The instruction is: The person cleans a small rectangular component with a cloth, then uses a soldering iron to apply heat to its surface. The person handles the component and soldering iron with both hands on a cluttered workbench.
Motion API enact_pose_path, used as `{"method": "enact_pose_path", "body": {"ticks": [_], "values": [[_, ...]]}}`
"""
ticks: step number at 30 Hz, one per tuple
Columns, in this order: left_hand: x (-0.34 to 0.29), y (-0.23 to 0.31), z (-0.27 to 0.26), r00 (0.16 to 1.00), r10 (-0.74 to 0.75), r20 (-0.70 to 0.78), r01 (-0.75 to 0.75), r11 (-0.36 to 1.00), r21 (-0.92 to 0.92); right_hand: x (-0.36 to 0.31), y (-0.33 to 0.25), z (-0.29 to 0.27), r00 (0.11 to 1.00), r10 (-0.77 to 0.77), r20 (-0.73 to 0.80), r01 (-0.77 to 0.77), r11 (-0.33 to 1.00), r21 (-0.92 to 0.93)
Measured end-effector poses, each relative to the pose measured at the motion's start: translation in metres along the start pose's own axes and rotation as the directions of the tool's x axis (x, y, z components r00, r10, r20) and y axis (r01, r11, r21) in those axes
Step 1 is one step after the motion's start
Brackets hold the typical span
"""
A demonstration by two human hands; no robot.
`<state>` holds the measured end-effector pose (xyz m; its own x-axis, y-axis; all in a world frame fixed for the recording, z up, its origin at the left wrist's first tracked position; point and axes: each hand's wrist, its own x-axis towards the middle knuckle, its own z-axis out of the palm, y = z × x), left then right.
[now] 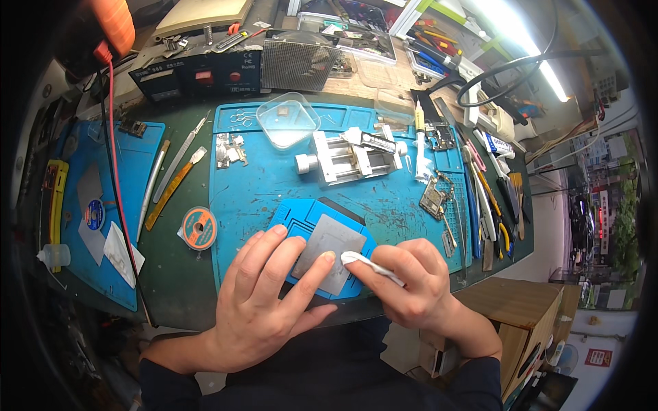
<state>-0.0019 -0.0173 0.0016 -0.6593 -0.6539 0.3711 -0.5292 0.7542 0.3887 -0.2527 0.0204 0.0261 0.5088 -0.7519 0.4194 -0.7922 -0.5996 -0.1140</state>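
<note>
A thin grey metal sheet [327,248] lies tilted on a small blue holder block [291,218] near the front edge of the bench. My left hand [264,301] is open, its fingers spread, with the index fingertip pressing on the sheet's face and other fingertips at its left side. In my right hand [418,281] a folded white wipe [363,264] is pinched, its end over the fingertip and touching the right edge of the sheet. What lies under the sheet is hidden.
Behind the block stands a silver clamp fixture [353,159] on the blue mat [260,188]. Left are a solder wick spool [199,228], a brush [177,188] and tweezers. A syringe [420,133], circuit boards [434,198] and pliers [504,236] stand right. A clear box [288,122] sits behind.
</note>
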Motion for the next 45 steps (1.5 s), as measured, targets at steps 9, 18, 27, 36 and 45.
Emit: {"method": "enact_pose_path", "body": {"ticks": [9, 18, 27, 36, 45], "values": [[0.0, 0.0, 0.001, 1.0, 0.003, -0.002, -0.003, 1.0, -0.002, 0.0, -0.002, 0.0, 1.0, -0.022, -0.015, 0.023, 0.998, 0.065], [0.0, 0.0, 0.001, 1.0, 0.0, 0.0, 0.0, 1.0, -0.005, -0.003, -0.006, 0.002, 1.0, 0.001, -0.014, 0.001, 0.996, 0.088], [0.0, 0.0, 0.0, 1.0, -0.003, 0.0, 0.003, 1.0, -0.008, -0.005, -0.009, 0.0, 1.0, 0.0, -0.008, 0.001, 0.996, 0.093], [0.0, 0.0, 0.001, 1.0, 0.001, 0.0, -0.001, 1.0, -0.005, -0.005, -0.007, 0.001, 1.0, -0.01, -0.021, 0.012, 0.998, 0.068], [0.0, 0.0, 0.0, 1.0, 0.006, -0.006, -0.006, 1.0, -0.012, -0.003, -0.008, -0.004, 0.975, 0.18, -0.13, -0.125, 0.928, 0.35]]}}
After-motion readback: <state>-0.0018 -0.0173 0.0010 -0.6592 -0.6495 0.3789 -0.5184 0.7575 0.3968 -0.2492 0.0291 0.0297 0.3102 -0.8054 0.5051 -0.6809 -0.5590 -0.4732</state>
